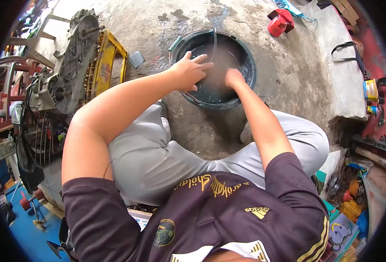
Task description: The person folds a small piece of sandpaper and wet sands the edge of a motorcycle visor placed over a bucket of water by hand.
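A dark round tub (214, 105) with water in it stands on the concrete floor between my legs. My left hand (189, 71) is over the tub's left side, palm down, its fingers spread and holding nothing that I can see. On the right, my right hand (234, 79) reaches down into the tub. Its fingers are lost in a brownish blur at the middle of the tub, so what they touch is hidden. A thin, pale hose (214, 38) comes over the far rim and hangs into the tub.
A metal engine casing (72, 65) leans by a yellow crate (107, 59) on the left. A small grey square piece (136, 59) lies on wet floor. A red container (279, 25) stands at the back right, near a concrete ledge (342, 83).
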The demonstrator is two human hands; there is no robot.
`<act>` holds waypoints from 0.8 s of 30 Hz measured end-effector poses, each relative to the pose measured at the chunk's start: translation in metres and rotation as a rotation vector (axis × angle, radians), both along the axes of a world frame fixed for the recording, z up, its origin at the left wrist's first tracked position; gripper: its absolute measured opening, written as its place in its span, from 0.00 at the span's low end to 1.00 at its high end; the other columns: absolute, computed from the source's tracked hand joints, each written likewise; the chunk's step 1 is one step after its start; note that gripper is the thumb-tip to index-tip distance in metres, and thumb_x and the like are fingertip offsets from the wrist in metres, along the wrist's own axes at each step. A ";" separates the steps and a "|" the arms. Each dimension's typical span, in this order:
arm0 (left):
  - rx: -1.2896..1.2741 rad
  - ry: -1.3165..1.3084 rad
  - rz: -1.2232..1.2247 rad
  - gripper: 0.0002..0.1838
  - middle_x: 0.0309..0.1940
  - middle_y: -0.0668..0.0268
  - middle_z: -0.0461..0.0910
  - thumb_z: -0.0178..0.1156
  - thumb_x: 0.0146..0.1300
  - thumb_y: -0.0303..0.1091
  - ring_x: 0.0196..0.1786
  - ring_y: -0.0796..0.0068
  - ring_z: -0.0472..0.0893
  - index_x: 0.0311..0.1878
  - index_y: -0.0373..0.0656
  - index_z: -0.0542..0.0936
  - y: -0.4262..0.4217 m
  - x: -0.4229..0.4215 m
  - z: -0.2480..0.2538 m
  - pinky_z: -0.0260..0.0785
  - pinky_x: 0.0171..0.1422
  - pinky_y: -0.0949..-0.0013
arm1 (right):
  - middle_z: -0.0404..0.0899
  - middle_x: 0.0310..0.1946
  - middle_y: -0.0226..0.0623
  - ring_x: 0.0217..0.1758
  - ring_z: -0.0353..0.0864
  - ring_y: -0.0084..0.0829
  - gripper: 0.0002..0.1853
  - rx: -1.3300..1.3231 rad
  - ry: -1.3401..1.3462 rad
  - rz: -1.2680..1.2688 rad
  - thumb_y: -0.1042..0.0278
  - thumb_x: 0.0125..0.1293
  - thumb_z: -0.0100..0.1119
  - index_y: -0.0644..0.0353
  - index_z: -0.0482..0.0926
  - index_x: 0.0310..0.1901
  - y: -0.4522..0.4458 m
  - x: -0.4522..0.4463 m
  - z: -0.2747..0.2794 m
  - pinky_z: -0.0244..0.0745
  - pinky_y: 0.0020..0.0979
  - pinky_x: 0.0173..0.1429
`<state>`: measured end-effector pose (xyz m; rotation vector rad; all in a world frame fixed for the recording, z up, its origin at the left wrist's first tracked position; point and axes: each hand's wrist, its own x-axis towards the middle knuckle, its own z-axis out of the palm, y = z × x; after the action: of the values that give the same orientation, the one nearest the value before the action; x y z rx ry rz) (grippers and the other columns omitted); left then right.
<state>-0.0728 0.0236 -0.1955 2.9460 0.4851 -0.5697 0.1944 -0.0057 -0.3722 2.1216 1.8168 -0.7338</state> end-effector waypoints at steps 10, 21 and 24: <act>0.085 -0.212 0.011 0.36 0.78 0.67 0.71 0.81 0.58 0.51 0.84 0.59 0.63 0.71 0.59 0.83 0.003 -0.007 -0.017 0.65 0.77 0.37 | 0.91 0.57 0.55 0.63 0.91 0.52 0.19 0.041 0.105 -0.213 0.72 0.64 0.68 0.60 0.92 0.57 -0.005 -0.007 0.003 0.86 0.50 0.65; 0.074 -0.073 0.156 0.38 0.58 0.69 0.87 0.80 0.60 0.46 0.69 0.63 0.79 0.75 0.63 0.80 0.003 -0.009 0.004 0.67 0.72 0.44 | 0.92 0.51 0.58 0.54 0.94 0.51 0.16 0.273 0.378 -0.355 0.71 0.64 0.72 0.70 0.90 0.50 -0.018 -0.018 0.045 0.88 0.45 0.61; -0.002 -0.031 0.219 0.37 0.54 0.63 0.90 0.77 0.63 0.44 0.65 0.58 0.85 0.76 0.59 0.79 0.004 -0.007 0.003 0.68 0.72 0.43 | 0.88 0.53 0.68 0.59 0.92 0.56 0.17 0.147 0.063 -0.165 0.73 0.62 0.66 0.72 0.90 0.50 -0.019 -0.014 0.029 0.86 0.48 0.64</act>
<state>-0.0802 0.0281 -0.1923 2.8427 0.7895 -0.4968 0.1800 -0.0251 -0.3436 2.3912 1.7937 -0.7325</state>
